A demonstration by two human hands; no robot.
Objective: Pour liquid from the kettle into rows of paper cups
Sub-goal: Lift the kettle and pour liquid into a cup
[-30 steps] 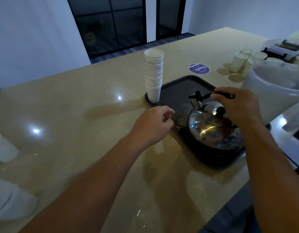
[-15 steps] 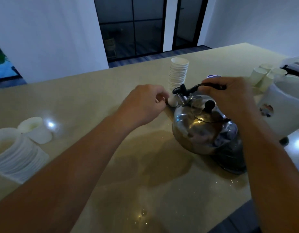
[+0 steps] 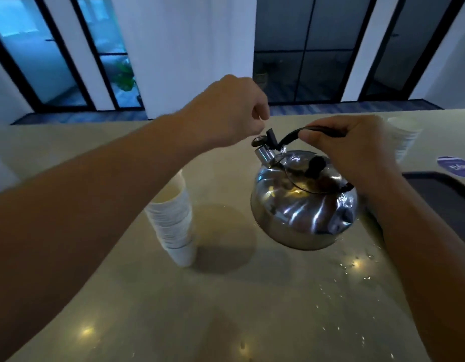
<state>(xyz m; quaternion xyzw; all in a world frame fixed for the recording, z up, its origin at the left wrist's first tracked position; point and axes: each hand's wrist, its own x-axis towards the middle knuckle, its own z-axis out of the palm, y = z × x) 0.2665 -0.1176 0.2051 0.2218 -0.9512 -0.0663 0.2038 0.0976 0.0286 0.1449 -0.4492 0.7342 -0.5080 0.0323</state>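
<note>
A shiny steel kettle (image 3: 299, 210) with a black lid knob hangs in the air above the beige counter (image 3: 252, 309), tilted a little toward its spout (image 3: 264, 154). My right hand (image 3: 351, 150) grips its black handle (image 3: 291, 135) from the right. My left hand (image 3: 226, 113) hovers with curled fingers just above the spout's black cap lever; I cannot tell if it touches the lever. A tall stack of white paper cups (image 3: 174, 220) stands on the counter left of the kettle, partly behind my left forearm.
A second stack of paper cups (image 3: 406, 142) stands at the far right behind my right hand. A black tray (image 3: 440, 192) lies at the right edge, with a purple round sticker (image 3: 456, 165) beyond it. Water drops glisten on the counter below the kettle.
My right hand has lifted the kettle off the tray and carried it left over the counter. My left hand rose with it beside the spout. The view swung left and up.
</note>
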